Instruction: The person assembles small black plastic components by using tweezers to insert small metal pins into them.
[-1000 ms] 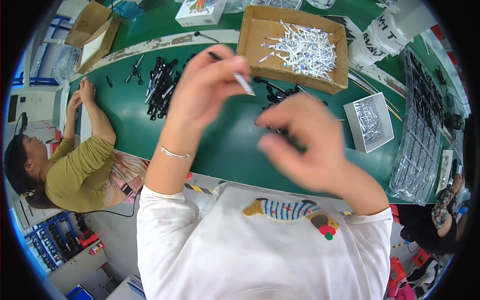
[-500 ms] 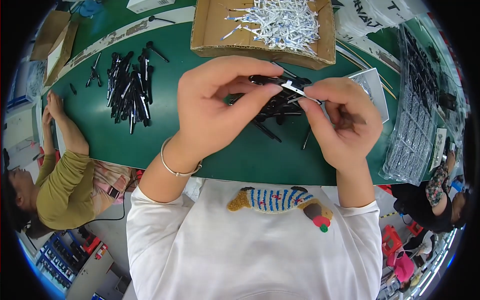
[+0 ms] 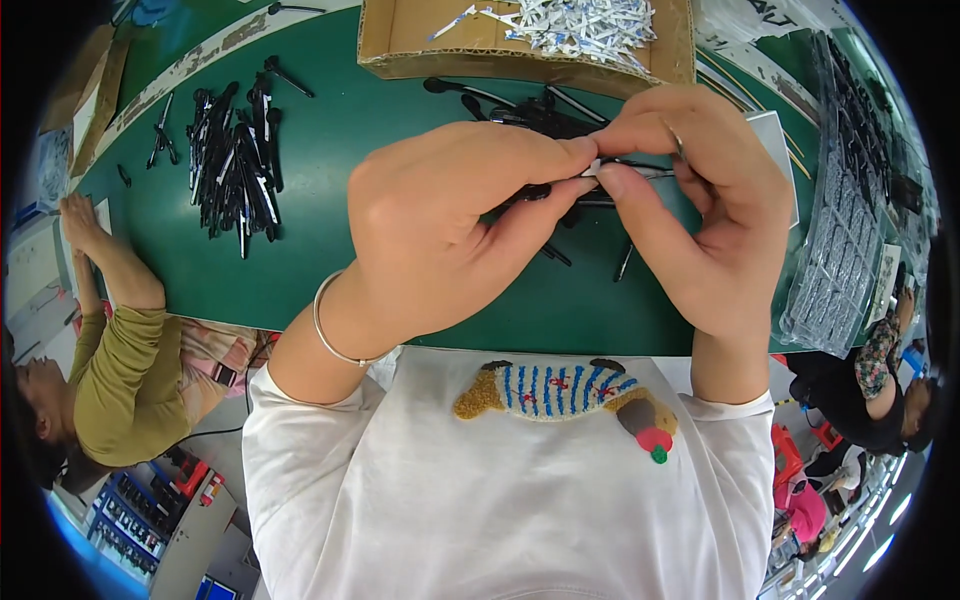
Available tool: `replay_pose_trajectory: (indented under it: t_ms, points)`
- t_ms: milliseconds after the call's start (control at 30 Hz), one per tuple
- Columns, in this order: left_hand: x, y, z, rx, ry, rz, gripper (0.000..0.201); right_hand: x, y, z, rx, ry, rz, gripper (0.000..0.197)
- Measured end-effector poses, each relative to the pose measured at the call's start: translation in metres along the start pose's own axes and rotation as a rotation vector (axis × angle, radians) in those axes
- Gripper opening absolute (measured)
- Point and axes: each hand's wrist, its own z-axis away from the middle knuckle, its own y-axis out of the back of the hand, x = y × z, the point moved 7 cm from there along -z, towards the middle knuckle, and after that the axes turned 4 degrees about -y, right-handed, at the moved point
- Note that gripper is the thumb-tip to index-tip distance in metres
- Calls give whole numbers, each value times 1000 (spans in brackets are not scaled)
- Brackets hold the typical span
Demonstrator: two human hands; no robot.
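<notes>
Both hands meet above the green table (image 3: 330, 90), fingertips nearly touching. My left hand (image 3: 430, 220) is closed in a pinch on a slender black plastic piece (image 3: 537, 191), whose rounded end shows below the fingers. Thumb and fingers of my right hand (image 3: 715, 225) are closed on the piece's other side. A small white strip (image 3: 592, 168) shows between the fingertips; most of it is hidden. Just beyond the hands lies a loose heap of similar black pieces (image 3: 545, 118), partly covered by them.
A cardboard box (image 3: 470, 65) at the back holds many white paper strips (image 3: 590, 30). Another pile of black pieces (image 3: 232, 165) lies to the left. At right are a white box (image 3: 775, 140) and clear plastic trays (image 3: 840, 240). A person in a green sleeve (image 3: 125, 380) sits at left.
My hands have come closer together, and the fingertips now cover most of the white strip. The black piece has turned in my fingers. The view has shifted slightly.
</notes>
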Motion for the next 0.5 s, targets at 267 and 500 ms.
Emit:
replay_pose_trajectory:
  t_ms: [267,500]
  points:
    - [-5,-2,5,-20,263,173,24,-4,-3,1,25,58,-23,15]
    - [-14,-9,9,-78,358,458,21,3,-2,-3,31,3,-110,12]
